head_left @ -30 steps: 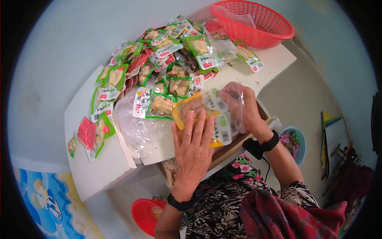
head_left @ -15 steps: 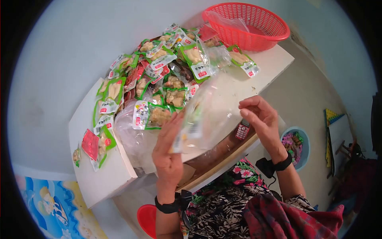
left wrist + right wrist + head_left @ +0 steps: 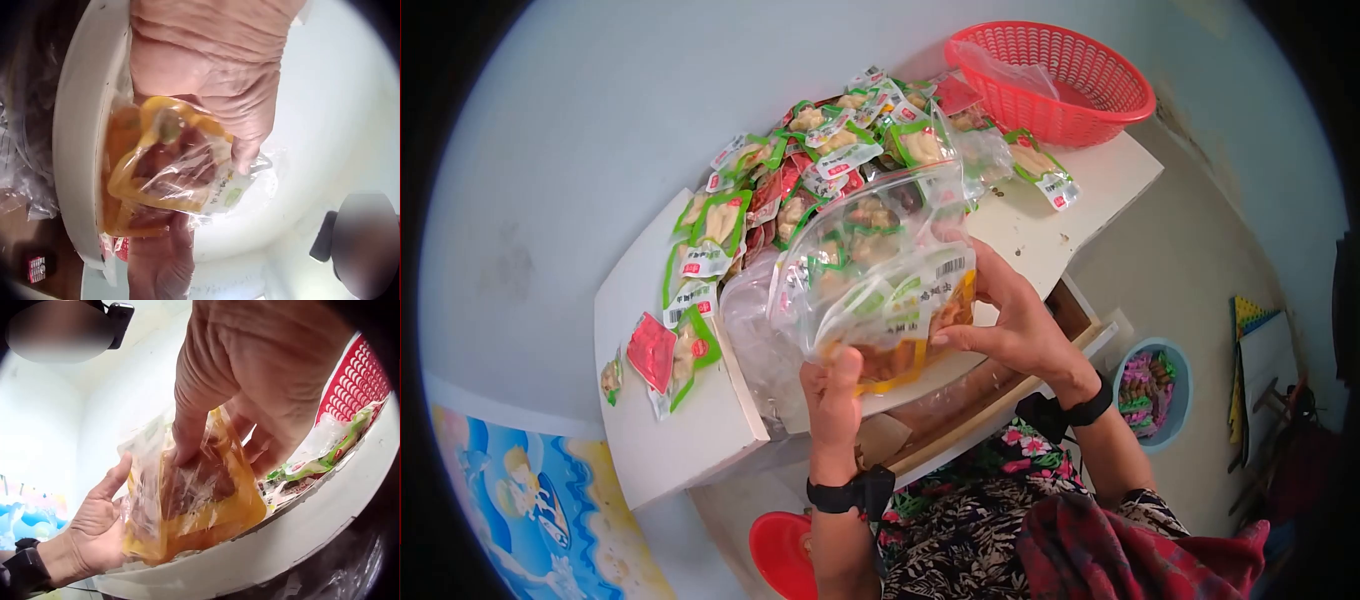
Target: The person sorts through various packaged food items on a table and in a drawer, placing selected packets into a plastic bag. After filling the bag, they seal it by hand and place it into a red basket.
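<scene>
A clear plastic bag (image 3: 792,318) stands raised above the table front, tilted toward me. Inside it are yellow-edged food packets (image 3: 898,362) with white printed labels and brown contents. My left hand (image 3: 834,405) grips the bag's left side, thumb in front and fingers behind. At the other side my right hand (image 3: 1018,325) holds it, its thumb against the front and the other fingers behind. In the right wrist view the thumb presses into the packet (image 3: 206,487). The left wrist view shows the yellow border (image 3: 131,172) between both hands.
Green-edged food packets (image 3: 722,222) lie heaped on the white table (image 3: 1090,195), with a red basket (image 3: 1120,115) at the back right. Clear plastic (image 3: 755,320) lies left of the bag. An open drawer (image 3: 960,400) is below; a blue basin (image 3: 1185,400) stands on the floor.
The bag was lying flat under my left hand; it is now lifted and tipped up. My right hand let go of it, then took hold again at its right side.
</scene>
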### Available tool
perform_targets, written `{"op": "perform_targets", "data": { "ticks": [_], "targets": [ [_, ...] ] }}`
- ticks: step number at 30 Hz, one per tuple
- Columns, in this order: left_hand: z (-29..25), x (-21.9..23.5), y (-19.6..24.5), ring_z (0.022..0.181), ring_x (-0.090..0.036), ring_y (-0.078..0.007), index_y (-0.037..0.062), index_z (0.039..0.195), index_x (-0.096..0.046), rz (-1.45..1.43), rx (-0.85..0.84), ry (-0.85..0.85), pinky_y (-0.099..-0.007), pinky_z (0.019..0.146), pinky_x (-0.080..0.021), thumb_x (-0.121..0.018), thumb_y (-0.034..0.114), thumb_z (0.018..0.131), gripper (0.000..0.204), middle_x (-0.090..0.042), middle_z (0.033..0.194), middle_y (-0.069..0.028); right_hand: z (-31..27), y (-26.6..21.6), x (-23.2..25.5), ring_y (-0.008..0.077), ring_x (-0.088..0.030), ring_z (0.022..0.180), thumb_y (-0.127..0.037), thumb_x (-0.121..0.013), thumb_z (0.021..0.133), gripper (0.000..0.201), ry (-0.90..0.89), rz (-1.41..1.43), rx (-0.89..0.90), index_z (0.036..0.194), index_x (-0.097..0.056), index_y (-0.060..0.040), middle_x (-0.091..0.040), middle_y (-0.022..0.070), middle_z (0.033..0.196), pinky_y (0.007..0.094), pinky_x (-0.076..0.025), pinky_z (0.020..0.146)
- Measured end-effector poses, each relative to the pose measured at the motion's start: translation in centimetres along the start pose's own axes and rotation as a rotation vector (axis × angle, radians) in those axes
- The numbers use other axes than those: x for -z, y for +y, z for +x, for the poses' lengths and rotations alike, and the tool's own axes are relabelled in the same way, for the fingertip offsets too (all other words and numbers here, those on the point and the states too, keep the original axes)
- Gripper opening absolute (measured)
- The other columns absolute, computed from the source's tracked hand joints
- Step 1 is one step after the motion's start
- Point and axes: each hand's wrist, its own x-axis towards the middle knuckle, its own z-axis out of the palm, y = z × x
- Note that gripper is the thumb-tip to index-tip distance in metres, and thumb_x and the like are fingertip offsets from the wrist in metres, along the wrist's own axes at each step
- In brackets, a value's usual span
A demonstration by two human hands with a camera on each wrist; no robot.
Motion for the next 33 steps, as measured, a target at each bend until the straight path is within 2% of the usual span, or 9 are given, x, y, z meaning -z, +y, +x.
{"op": "perform_targets", "data": {
  "ticks": [3,6,9,11,15,18,21,28,33],
  "targets": [
    [-0.4,-1.7,1.0,0.110,-0.070,-0.0196,-0.0031,0.135,-0.060,0.312,-0.029,0.006,-0.0367,0.094,-0.057,-0.086,0.012,0.087,0.057,-0.071,0.124,-0.0096,-0.1,0.6,-0.1,0.0216,-0.063,0.126,-0.012,-0.089,0.083,0.095,0.022,-0.148,0.149,0.162,-0.037,-0.0045,-0.061,0.0125,0.144,0.0407,-0.049,0.109],
    [-1.0,-2.0,0.4,0.109,-0.071,-0.0204,-0.0042,0.135,-0.059,0.501,0.013,0.013,-0.0376,0.094,-0.058,-0.091,0.006,0.079,0.064,-0.070,0.124,-0.0103,-0.2,1.7,-0.2,0.0216,-0.063,0.123,-0.012,-0.089,0.083,0.090,0.014,-0.115,0.122,0.158,-0.042,-0.0029,-0.064,0.0127,0.141,0.0403,-0.049,0.108],
    [-1.2,-2.4,-0.4,0.107,-0.071,-0.0200,-0.0044,0.131,-0.062,0.432,0.030,0.127,-0.0360,0.092,-0.058,-0.090,0.009,0.081,0.059,-0.072,0.121,-0.0112,-0.5,2.2,-0.2,0.0215,-0.063,0.123,-0.013,-0.089,0.083,0.082,-0.026,-0.106,0.095,0.153,-0.049,-0.0013,-0.064,0.0126,0.139,0.0398,-0.049,0.108],
    [-1.8,-1.2,-0.6,0.106,-0.071,-0.0191,-0.0045,0.128,-0.064,0.644,-0.051,0.122,-0.0353,0.091,-0.058,-0.088,0.005,0.081,0.053,-0.073,0.118,-0.0109,-0.4,1.8,0.1,0.0211,-0.062,0.124,-0.013,-0.089,0.082,0.077,-0.062,-0.151,0.141,0.149,-0.052,-0.0005,-0.065,0.0122,0.137,0.0393,-0.048,0.109],
    [-1.5,0.3,-1.2,0.105,-0.070,-0.0179,-0.0043,0.125,-0.067,0.315,-0.009,0.139,-0.0333,0.092,-0.057,-0.086,-0.001,0.081,0.048,-0.074,0.115,-0.0096,0.4,-0.1,1.1,0.0206,-0.060,0.127,-0.011,-0.089,0.083,0.071,-0.147,-0.276,0.202,0.145,-0.056,-0.0002,-0.066,0.0121,0.134,0.0382,-0.046,0.111],
    [-0.6,-0.5,-1.4,0.106,-0.070,-0.0178,-0.0039,0.128,-0.067,0.168,0.111,0.230,-0.0331,0.096,-0.056,-0.086,-0.003,0.079,0.052,-0.074,0.117,-0.0093,0.9,1.6,1.6,0.0201,-0.057,0.132,-0.008,-0.088,0.083,0.075,-0.140,-0.155,0.098,0.149,-0.053,-0.0003,-0.065,0.0115,0.137,0.0382,-0.043,0.115],
    [-0.3,-1.1,-1.0,0.107,-0.070,-0.0179,-0.0028,0.127,-0.068,0.162,0.064,0.244,-0.0341,0.098,-0.055,-0.086,-0.002,0.080,0.050,-0.074,0.117,-0.0096,0.3,1.4,1.0,0.0192,-0.055,0.136,-0.007,-0.086,0.084,0.080,-0.153,0.053,-0.012,0.153,-0.048,-0.0003,-0.063,0.0107,0.142,0.0382,-0.041,0.118],
    [-0.3,-1.5,1.1,0.100,-0.071,-0.0163,-0.0033,0.122,-0.070,0.385,0.001,0.176,-0.0319,0.090,-0.057,-0.086,0.001,0.080,0.045,-0.075,0.113,-0.0088,0.6,0.8,1.2,0.0172,-0.056,0.132,-0.005,-0.085,0.085,0.078,-0.189,0.050,-0.037,0.153,-0.048,-0.0008,-0.064,0.0091,0.142,0.0372,-0.042,0.116],
    [0.4,-1.5,1.6,0.094,-0.070,-0.0149,-0.0038,0.120,-0.070,0.327,0.132,0.163,-0.0291,0.084,-0.056,-0.086,0.003,0.082,0.042,-0.075,0.109,-0.0079,1.5,1.9,2.1,0.0146,-0.058,0.126,-0.004,-0.082,0.085,0.079,-0.236,0.035,-0.047,0.155,-0.047,-0.0015,-0.065,0.0072,0.139,0.0360,-0.044,0.113]
  ]
}}
